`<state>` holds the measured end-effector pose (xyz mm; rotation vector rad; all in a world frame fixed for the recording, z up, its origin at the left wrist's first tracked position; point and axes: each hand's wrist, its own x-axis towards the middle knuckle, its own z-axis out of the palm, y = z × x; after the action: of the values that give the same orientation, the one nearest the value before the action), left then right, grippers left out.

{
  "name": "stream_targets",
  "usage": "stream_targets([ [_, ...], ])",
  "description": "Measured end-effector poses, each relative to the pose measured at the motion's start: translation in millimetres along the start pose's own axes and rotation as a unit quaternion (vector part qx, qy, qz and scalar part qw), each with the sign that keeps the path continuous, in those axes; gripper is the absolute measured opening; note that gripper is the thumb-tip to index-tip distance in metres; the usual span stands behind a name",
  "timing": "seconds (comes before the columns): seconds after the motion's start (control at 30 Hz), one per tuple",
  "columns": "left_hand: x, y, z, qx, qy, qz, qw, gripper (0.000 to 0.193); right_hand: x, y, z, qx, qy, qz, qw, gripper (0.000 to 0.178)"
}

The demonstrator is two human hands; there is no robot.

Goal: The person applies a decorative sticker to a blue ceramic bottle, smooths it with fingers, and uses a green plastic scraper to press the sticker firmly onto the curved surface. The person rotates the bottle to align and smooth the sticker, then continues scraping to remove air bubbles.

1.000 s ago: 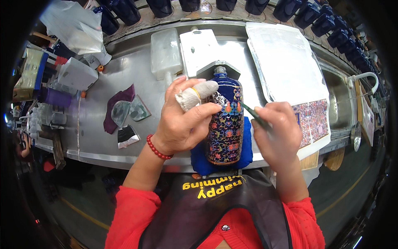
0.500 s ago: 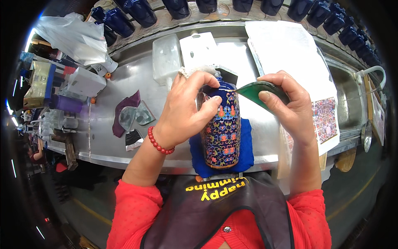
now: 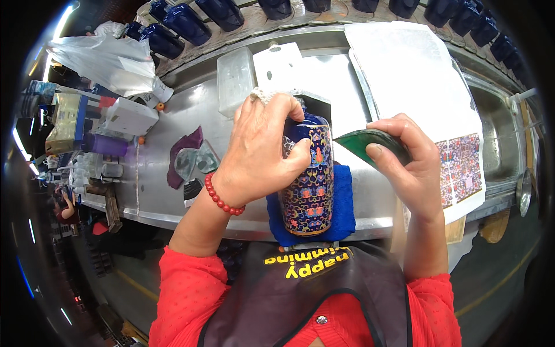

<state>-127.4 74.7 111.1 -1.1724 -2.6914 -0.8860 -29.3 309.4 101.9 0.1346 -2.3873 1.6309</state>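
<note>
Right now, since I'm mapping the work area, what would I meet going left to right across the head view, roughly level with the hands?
Purple container → dark purple scrap → left hand → patterned blue bottle → flat green tool → right hand → patterned print → metal sink.

Metal table point(image 3: 156, 188) extends left to right; metal sink point(image 3: 504, 141) at right. Floor point(image 3: 511, 263): dark grey, yellow line point(image 3: 137, 284). Lighting: white strip lamp point(image 3: 62, 22), upper left

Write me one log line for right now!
left hand: on patterned bottle | right hand: holding green scraper | bottle: on blue cloth
</note>
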Motion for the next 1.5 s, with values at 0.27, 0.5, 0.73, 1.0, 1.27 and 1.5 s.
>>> stream_targets([
  [0.27,0.5,0.6,-1.6,-0.019,-0.001,0.004,1.000,0.032,-3.8,9.0,2.7,0.027,0.045,-0.030,0.998,0.019],
  [0.5,1.0,2.1,-0.4,0.006,0.006,0.004,1.000,0.032,-6.1,11.5,3.7,0.040,0.044,-0.024,0.998,0.019],
  [0.73,1.3,2.4,-1.2,-0.020,0.000,-0.013,1.000,0.031,-8.0,12.3,3.4,0.048,0.048,-0.020,0.998,0.019],
  [1.0,-0.3,-0.3,0.9,-0.019,0.002,-0.010,1.000,0.031,-9.9,12.7,3.1,0.052,0.046,-0.012,0.997,0.019],
  [1.27,-1.7,-0.1,2.8,-0.055,0.007,-0.027,0.998,0.032,-10.8,12.9,3.4,0.058,0.048,-0.008,0.997,0.020],
  [1.5,-3.1,2.1,3.7,-0.035,0.009,-0.035,0.999,0.033,-11.8,13.5,3.1,0.062,0.048,-0.004,0.997,0.020],
])
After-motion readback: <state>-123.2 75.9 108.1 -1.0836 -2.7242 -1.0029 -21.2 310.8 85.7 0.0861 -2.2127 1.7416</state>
